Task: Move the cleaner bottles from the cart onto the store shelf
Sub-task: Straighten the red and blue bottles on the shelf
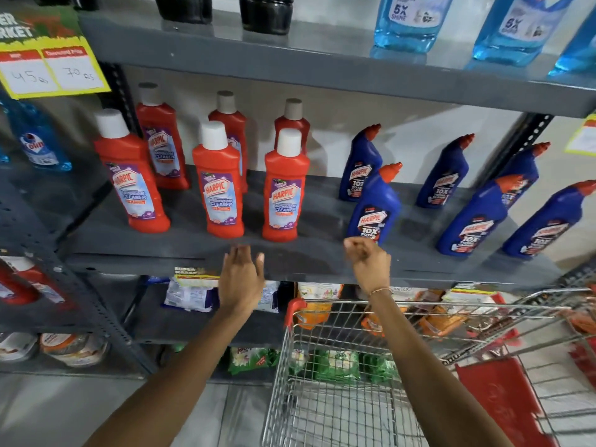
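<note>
Several red cleaner bottles with white caps (220,188) stand on the left half of the grey middle shelf (180,262). Several blue bottles with orange spouts (374,208) stand on the shelf's right half. My left hand (240,279) is flat and open at the shelf's front edge, just below the red bottles, holding nothing. My right hand (371,262) is loosely curled with nothing in it, right in front of the nearest blue bottle. The wire cart (322,414) sits below my right arm; no bottles show in its basket.
An upper shelf (322,66) holds black containers and light blue bottles (409,24). A yellow price tag (48,66) hangs at the left. Lower shelves hold packets and green pouches (335,362). A red flap (503,401) is on the cart's right.
</note>
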`<act>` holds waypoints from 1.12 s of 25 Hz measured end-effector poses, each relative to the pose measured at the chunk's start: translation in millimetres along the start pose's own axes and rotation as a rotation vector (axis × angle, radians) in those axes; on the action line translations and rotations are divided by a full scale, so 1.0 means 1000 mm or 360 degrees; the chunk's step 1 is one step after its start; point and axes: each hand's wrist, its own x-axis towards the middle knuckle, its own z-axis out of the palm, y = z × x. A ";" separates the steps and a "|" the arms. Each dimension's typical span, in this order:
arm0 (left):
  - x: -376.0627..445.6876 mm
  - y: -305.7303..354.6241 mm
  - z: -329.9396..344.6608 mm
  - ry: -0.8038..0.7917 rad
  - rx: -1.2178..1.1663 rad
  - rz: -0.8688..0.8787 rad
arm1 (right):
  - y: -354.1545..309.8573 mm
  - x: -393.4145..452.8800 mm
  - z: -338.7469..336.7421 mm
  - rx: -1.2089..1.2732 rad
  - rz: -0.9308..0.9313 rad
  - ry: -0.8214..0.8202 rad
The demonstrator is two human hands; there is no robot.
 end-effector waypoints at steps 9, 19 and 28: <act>-0.004 0.064 0.071 -0.0457 0.0451 0.0526 | 0.056 0.064 -0.066 0.0083 0.0351 -0.0290; -0.008 0.070 0.076 -0.0438 0.0561 0.0507 | 0.066 0.088 -0.062 0.0097 0.0331 -0.0394; -0.008 0.070 0.079 -0.0434 0.0552 0.0494 | 0.067 0.087 -0.057 0.0185 0.0341 -0.0328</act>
